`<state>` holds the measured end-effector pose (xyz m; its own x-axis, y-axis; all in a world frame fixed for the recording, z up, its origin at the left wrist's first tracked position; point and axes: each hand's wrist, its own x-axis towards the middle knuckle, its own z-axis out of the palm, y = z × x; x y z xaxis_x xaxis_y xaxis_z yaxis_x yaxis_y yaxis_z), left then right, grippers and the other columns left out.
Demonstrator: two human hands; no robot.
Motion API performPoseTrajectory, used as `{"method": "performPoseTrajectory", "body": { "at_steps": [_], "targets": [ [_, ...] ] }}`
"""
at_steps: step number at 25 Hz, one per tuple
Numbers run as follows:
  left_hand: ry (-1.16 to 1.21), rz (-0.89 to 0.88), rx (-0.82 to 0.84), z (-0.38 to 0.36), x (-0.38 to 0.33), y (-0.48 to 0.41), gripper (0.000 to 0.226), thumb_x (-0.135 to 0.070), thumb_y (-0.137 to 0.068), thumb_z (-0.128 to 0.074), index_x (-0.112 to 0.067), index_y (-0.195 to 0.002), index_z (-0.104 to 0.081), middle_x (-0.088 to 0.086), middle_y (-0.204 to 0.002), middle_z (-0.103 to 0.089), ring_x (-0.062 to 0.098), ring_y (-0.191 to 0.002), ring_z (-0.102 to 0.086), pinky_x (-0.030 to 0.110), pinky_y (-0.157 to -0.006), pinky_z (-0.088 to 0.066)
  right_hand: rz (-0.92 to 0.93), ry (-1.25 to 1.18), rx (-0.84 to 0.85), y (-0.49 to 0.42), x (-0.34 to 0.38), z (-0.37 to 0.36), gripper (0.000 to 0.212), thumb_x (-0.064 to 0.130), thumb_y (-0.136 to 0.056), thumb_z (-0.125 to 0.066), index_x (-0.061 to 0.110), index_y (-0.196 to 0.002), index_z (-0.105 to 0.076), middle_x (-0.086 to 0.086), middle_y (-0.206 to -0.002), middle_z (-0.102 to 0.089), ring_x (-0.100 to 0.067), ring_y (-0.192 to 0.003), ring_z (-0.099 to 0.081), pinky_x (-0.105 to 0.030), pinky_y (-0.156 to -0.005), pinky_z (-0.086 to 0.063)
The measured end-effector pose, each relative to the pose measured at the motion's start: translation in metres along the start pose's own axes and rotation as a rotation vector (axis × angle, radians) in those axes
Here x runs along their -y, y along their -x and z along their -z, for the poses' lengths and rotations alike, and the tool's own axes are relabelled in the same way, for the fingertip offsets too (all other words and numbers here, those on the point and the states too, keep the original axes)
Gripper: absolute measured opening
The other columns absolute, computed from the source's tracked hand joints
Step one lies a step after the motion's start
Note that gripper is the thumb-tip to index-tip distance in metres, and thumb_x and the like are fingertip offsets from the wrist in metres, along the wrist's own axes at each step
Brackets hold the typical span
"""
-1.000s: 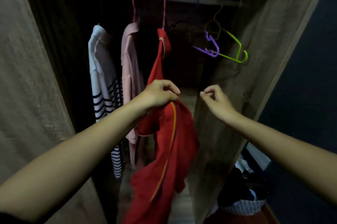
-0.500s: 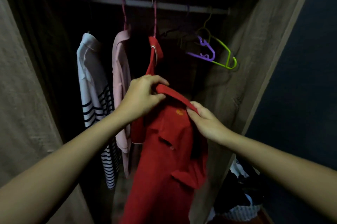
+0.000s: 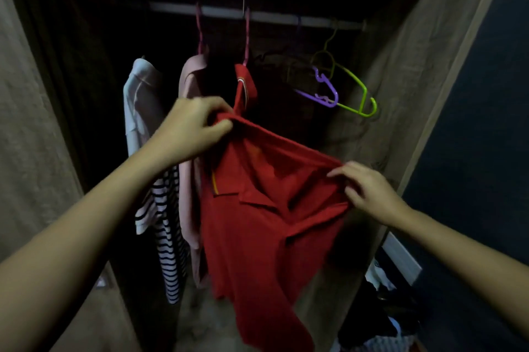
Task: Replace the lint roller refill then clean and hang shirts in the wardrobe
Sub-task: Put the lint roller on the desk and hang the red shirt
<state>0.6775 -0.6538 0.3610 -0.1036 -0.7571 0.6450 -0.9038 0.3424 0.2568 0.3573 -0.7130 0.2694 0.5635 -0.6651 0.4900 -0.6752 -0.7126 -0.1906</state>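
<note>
Red shirt (image 3: pixel 257 222) is hanging from a pink hanger (image 3: pixel 246 36) on the rail (image 3: pixel 286 18), its top edge slanting down to the right between both hands. The left hand (image 3: pixel 191 128) is pinching it up by the hanger, the right hand (image 3: pixel 369 194) is gripping it lower, nearer the body. A striped shirt (image 3: pixel 169 251) is hanging just left in the dim wooden wardrobe (image 3: pixel 400 65) – a green hanger (image 3: pixel 363 99) is dangling bare on the right.

Both bare arms reached forward, the left raised higher than the right. The left hand (image 3: pixel 191 128) pinched a fold of the red shirt (image 3: pixel 257 231) between thumb and curled fingers; the right hand (image 3: pixel 369 192), palm down, gripped its other edge with bent fingers.
</note>
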Motion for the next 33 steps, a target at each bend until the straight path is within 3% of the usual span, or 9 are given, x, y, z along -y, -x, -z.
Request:
{"method": "performPoseTrajectory", "body": {
  "at_steps": [4, 7, 11, 13, 17, 20, 25, 29, 33],
  "targets": [
    [0.139, -0.095, 0.203, -0.018, 0.006, 0.002, 0.029, -0.020, -0.078, -0.050, -0.020, -0.101, -0.068, -0.020, -0.071, -0.060, -0.011, -0.065, -0.055, 0.004, -0.063, -0.037, -0.290, -0.092, -0.158, -0.016, -0.003, 0.042, 0.018, 0.016, -0.083, -0.065, 0.021, -0.099, -0.071, 0.003, -0.094, -0.069, -0.016, -0.083, -0.065, -0.027, -0.076, -0.046],
    [0.301, -0.113, 0.177, -0.034, 0.002, 0.000, 0.026, -0.014, -0.068, -0.041, -0.029, -0.085, -0.053, -0.009, -0.095, -0.068, 0.004, -0.085, -0.063, 0.019, -0.079, -0.048, -0.296, 0.071, -0.093, -0.019, 0.001, 0.061, 0.024, 0.010, -0.078, -0.066, 0.026, -0.093, -0.074, 0.003, -0.101, -0.071, -0.013, -0.083, -0.063, -0.029, -0.079, -0.047],
    [0.276, -0.199, -0.085, -0.055, -0.009, -0.006, 0.027, -0.001, -0.058, -0.040, -0.020, -0.064, -0.058, 0.006, -0.116, -0.064, 0.009, -0.105, -0.057, 0.009, -0.087, -0.038, -0.281, 0.162, 0.043, -0.022, 0.009, 0.071, 0.043, 0.000, -0.070, -0.051, 0.034, -0.086, -0.074, 0.014, -0.109, -0.064, -0.012, -0.098, -0.060, -0.029, -0.086, -0.045],
    [0.057, -0.214, -0.197, -0.079, -0.016, -0.009, 0.029, -0.007, -0.068, -0.042, -0.006, -0.084, -0.065, 0.016, -0.114, -0.063, 0.029, -0.098, -0.063, 0.027, -0.083, -0.049, -0.309, 0.077, 0.057, -0.028, 0.013, 0.081, 0.050, -0.004, -0.070, -0.046, 0.037, -0.083, -0.072, 0.021, -0.089, -0.068, -0.004, -0.074, -0.061, -0.019, -0.068, -0.042],
    [-0.181, -0.078, 0.239, -0.108, -0.010, -0.029, 0.051, 0.002, -0.074, -0.053, -0.009, -0.123, -0.050, 0.013, -0.126, -0.046, 0.037, -0.107, -0.055, 0.046, -0.087, -0.048, -0.434, 0.072, 0.132, -0.041, 0.001, 0.100, 0.046, -0.003, -0.071, -0.050, 0.036, -0.085, -0.069, 0.018, -0.042, -0.056, -0.004, -0.043, -0.051, -0.007, -0.040, -0.035],
    [-0.056, -0.101, 0.266, -0.094, 0.003, -0.050, 0.046, 0.008, -0.065, -0.056, -0.021, -0.097, -0.072, 0.004, -0.122, -0.059, 0.025, -0.110, -0.058, 0.033, -0.089, -0.047, -0.492, 0.100, 0.221, -0.041, -0.013, 0.100, 0.028, 0.006, -0.079, -0.061, 0.025, -0.096, -0.072, 0.018, -0.065, -0.057, 0.000, -0.056, -0.051, -0.004, -0.046, -0.037],
    [-0.063, 0.070, 0.314, -0.101, 0.003, -0.059, 0.044, 0.001, -0.065, -0.049, -0.039, -0.080, -0.062, 0.005, -0.108, -0.066, 0.031, -0.102, -0.060, 0.037, -0.083, -0.049, -0.506, 0.212, 0.162, -0.045, -0.014, 0.090, 0.038, 0.008, -0.073, -0.053, 0.044, -0.067, -0.064, 0.017, -0.062, -0.053, -0.007, -0.059, -0.048, -0.022, -0.061, -0.037],
    [0.133, 0.004, 0.521, -0.098, -0.008, -0.068, 0.029, -0.006, -0.077, -0.058, -0.034, -0.076, -0.059, 0.000, -0.098, -0.068, 0.021, -0.094, -0.063, 0.029, -0.083, -0.048, -0.480, 0.288, 0.203, -0.061, -0.023, 0.085, 0.043, 0.003, -0.075, -0.045, 0.030, -0.097, -0.071, -0.003, -0.097, -0.066, -0.026, -0.088, -0.062, -0.026, -0.077, -0.047],
    [0.573, 0.149, 0.181, -0.116, -0.034, -0.112, 0.015, -0.029, -0.086, -0.063, -0.021, -0.098, -0.063, -0.004, -0.095, -0.064, 0.009, -0.090, -0.059, 0.021, -0.082, -0.044, -0.370, 0.618, 0.254, -0.067, -0.033, 0.073, 0.037, 0.015, -0.079, -0.046, 0.017, -0.112, -0.063, -0.012, -0.119, -0.063, -0.034, -0.110, -0.058, -0.040, -0.089, -0.050]
  ]
}}
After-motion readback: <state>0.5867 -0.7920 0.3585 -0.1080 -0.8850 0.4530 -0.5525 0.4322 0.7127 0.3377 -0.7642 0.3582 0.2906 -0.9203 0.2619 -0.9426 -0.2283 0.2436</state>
